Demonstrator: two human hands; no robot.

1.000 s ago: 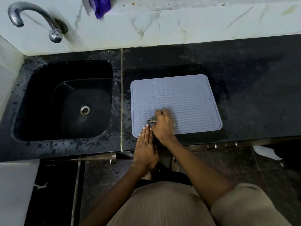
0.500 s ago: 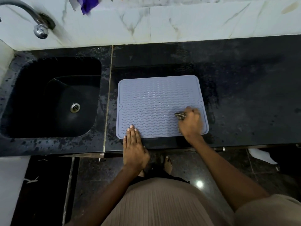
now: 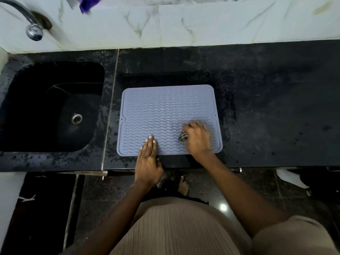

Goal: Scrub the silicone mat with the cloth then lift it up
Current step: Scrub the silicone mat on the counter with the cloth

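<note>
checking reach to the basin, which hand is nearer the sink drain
Left. The left hand presses the mat's near edge, closer to the sink drain; the right hand is farther along, gripping the cloth.

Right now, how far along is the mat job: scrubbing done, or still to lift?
Done: nothing I can confirm; the pictures cannot show how clean the silicone mat is. In hand: the right hand grips the cloth on the mat's near right part, while the left hand presses its near edge flat. Left: the lift; the mat lies flat on the counter.
</note>
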